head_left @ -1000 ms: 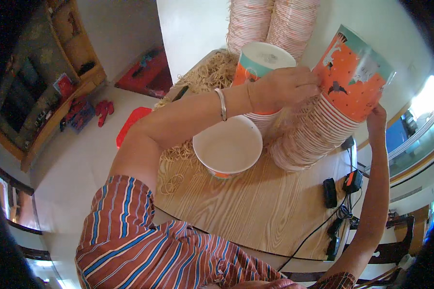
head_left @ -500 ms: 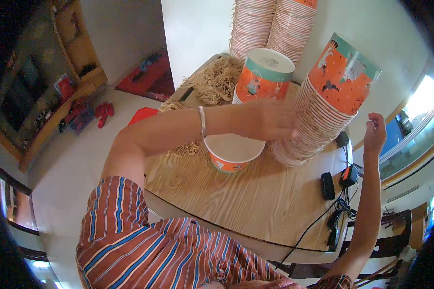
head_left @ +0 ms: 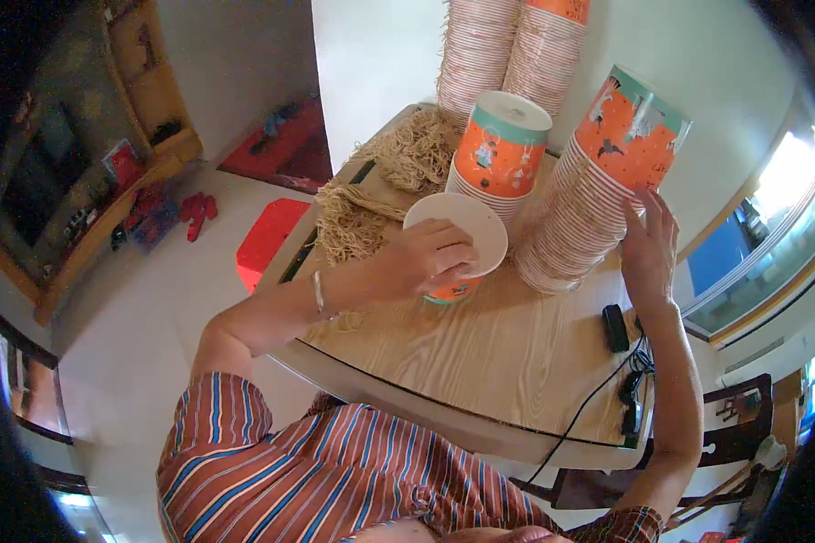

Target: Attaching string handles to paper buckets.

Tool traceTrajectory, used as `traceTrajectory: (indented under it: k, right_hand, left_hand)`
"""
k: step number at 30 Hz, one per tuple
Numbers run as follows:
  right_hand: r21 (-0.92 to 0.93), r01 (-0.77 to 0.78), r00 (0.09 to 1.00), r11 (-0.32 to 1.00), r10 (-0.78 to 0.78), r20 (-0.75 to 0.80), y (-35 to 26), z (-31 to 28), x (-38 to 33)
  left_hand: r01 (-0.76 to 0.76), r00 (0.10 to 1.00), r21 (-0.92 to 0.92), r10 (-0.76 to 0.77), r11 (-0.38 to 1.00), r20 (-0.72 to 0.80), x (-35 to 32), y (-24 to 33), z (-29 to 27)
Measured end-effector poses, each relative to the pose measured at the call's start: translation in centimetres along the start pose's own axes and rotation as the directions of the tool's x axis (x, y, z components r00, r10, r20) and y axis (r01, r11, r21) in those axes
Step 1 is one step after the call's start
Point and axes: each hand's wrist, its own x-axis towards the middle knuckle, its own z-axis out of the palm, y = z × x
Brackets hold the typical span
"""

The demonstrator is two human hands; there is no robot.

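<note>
An orange paper bucket (head_left: 457,292) with a pale round mouth and a green base band stands on the table. My left hand (head_left: 435,258) is over its near rim, fingers curled and apparently gripping it; the thumb is hidden. My right hand (head_left: 650,249), fingers extended and apart, rests along the right side of a tall leaning stack of paper buckets (head_left: 598,195). Tan cord ends stick out between the stacked rims. Behind the single bucket is a shorter stack of buckets (head_left: 498,158), green band on top.
Bundles of tan cord (head_left: 412,154) lie on the wooden table (head_left: 444,362) at the back left. Tall bucket stacks (head_left: 480,54) stand against the wall. A black adapter (head_left: 615,328) and cables (head_left: 598,394) sit at the right. A red stool (head_left: 267,237) stands left of the table.
My left hand has moved left from the leaning stack to the single bucket. My right hand has moved from a raised, closed-finger position to the stack's side, its fingers now extended.
</note>
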Motion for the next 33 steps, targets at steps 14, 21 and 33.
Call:
traceTrajectory:
  k: [14, 21, 33]
  right_hand:
    - [0.478, -0.364, 0.894, 0.799, 0.155, 0.42, -5.3, -0.6, -0.5]
    - [0.648, -0.307, 0.901, 0.697, -0.005, 0.433, -11.2, -0.3, -2.4]
    - [0.696, -0.508, 0.81, 0.508, 0.007, 0.586, -12.0, 4.7, -4.0]
  left_hand:
    - [0.217, 0.967, 0.138, -0.232, 0.966, 0.101, -5.0, 0.5, -0.3]
    - [0.175, 0.961, 0.151, -0.202, 0.973, 0.189, -6.9, 0.1, 2.2]
    - [0.045, 0.991, -0.028, -0.041, 0.999, 0.131, -6.9, 8.9, 0.5]
